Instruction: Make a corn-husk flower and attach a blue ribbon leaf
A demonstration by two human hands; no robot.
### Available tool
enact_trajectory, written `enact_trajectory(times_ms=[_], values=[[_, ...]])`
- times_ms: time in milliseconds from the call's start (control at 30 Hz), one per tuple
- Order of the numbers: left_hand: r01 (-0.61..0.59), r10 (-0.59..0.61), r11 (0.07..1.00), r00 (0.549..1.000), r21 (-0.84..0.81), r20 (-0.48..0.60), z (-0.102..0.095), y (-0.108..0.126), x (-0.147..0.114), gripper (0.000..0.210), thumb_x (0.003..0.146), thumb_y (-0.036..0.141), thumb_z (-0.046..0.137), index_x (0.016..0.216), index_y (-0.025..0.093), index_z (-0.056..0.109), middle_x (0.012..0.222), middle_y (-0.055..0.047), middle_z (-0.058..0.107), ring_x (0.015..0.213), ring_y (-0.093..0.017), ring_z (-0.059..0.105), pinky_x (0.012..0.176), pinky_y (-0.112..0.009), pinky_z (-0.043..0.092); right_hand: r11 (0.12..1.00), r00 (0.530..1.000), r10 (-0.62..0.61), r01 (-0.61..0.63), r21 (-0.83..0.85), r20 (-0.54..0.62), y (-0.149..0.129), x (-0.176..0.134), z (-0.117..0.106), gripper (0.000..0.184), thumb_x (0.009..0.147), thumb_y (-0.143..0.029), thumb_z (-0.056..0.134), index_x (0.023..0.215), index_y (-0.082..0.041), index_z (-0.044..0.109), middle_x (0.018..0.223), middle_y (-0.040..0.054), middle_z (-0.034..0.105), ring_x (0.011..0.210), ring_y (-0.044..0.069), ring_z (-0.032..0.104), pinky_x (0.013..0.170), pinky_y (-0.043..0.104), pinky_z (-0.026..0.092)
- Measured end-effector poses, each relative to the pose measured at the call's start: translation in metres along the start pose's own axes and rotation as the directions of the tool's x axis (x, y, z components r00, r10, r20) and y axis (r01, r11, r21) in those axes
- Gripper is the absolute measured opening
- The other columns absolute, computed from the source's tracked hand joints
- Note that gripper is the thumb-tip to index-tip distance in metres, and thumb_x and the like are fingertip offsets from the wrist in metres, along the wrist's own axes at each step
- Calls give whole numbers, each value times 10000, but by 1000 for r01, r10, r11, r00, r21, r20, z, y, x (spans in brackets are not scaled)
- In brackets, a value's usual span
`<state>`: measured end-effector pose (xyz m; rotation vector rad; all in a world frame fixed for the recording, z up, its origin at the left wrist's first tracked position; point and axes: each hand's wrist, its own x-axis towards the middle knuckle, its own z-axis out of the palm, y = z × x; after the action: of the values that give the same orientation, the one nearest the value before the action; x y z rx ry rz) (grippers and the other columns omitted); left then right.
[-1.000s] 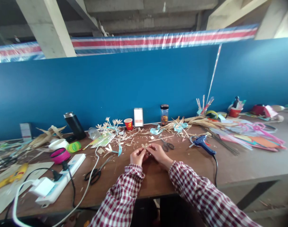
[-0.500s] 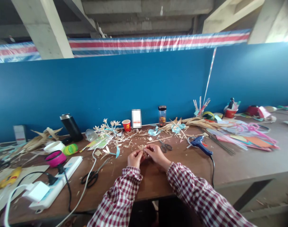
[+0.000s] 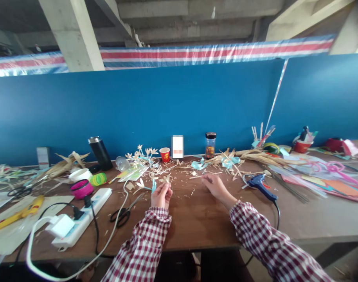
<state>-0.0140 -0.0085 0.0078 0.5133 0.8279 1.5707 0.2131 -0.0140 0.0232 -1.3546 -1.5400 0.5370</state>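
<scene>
My left hand (image 3: pixel 162 195) is closed in a pinch around a small piece of pale dried husk (image 3: pixel 166 179), whose tip shows above the fingers. Out to the right, my right hand (image 3: pixel 216 187) lies low over the table with its fingers curled down. It covers the spot where small scissors lay before; whatever is under or in its fingers is hidden. A thin pale stick (image 3: pixel 200 177) lies by its fingertips. Left of my left hand are a husk flower with a blue-wrapped stem (image 3: pixel 153 185) and black-handled scissors (image 3: pixel 120 216).
A blue glue gun (image 3: pixel 261 186) lies to the right. A white power strip (image 3: pixel 87 215) with cords runs along the left. Behind stand a red paper cup (image 3: pixel 165 155), a lidded jar (image 3: pixel 210 145), a black flask (image 3: pixel 100 153) and several husk flowers (image 3: pixel 148 156). Scraps litter the brown table (image 3: pixel 196 223).
My right hand has let go of the husk piece and moved right, over the small scissors. My left hand keeps the piece. The view has shifted, so the scene sits further right.
</scene>
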Motion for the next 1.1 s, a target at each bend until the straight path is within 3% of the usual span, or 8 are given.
enact_trajectory(times_ms=[167,267,367,500,600,900,1100], values=[[-8,5,992,1000,-128,-20,-14,13,-3,99,717,30,601,674,110,641,637,-34,649,498,-49,584,481,-115,511,978,981,-111,136,-157,160,-3,-3,10,159,737,-274,537,769,-178,659,686,34,659,602,163,559,581,265,395],[17,-24,988,999,-154,-47,-20,18,-4,133,752,23,549,684,106,628,641,-45,656,487,-51,582,466,-118,511,940,933,-170,250,-231,317,-12,-9,31,155,758,-245,524,797,-179,659,732,43,673,641,165,583,587,252,398],[69,-75,991,996,-119,-48,-22,19,-5,118,760,35,544,699,108,613,686,-65,675,484,-62,588,444,-131,512,912,898,-203,318,-258,390,-27,-13,57,134,760,-225,535,818,-186,649,784,41,675,696,161,597,625,238,411],[79,-82,994,996,-81,-40,-22,16,-4,108,752,33,553,698,109,607,685,-57,675,489,-65,594,445,-126,509,778,857,-147,408,-478,493,-50,-10,88,171,762,-205,547,909,-175,629,921,78,655,843,190,602,719,252,428],[77,-79,995,996,-67,-35,-22,16,-5,93,748,46,567,693,106,610,660,-44,667,477,-63,586,446,-124,505,736,852,-89,405,-542,516,-61,-4,100,180,749,-177,564,913,-166,637,956,106,652,890,224,608,738,278,443],[88,-90,995,995,-43,-35,-17,17,-9,124,746,34,573,680,133,609,680,-31,660,464,-58,568,422,-133,495,597,847,142,340,-727,512,-70,8,99,264,788,-52,473,976,-118,646,947,153,678,895,253,643,719,321,502],[57,-58,998,998,-41,-3,-16,20,-12,86,706,32,615,687,115,604,648,-25,647,458,-51,556,423,-130,492,564,853,143,346,-750,501,-64,8,89,318,787,-28,462,1062,-103,604,1056,146,641,981,225,609,800,292,484]])
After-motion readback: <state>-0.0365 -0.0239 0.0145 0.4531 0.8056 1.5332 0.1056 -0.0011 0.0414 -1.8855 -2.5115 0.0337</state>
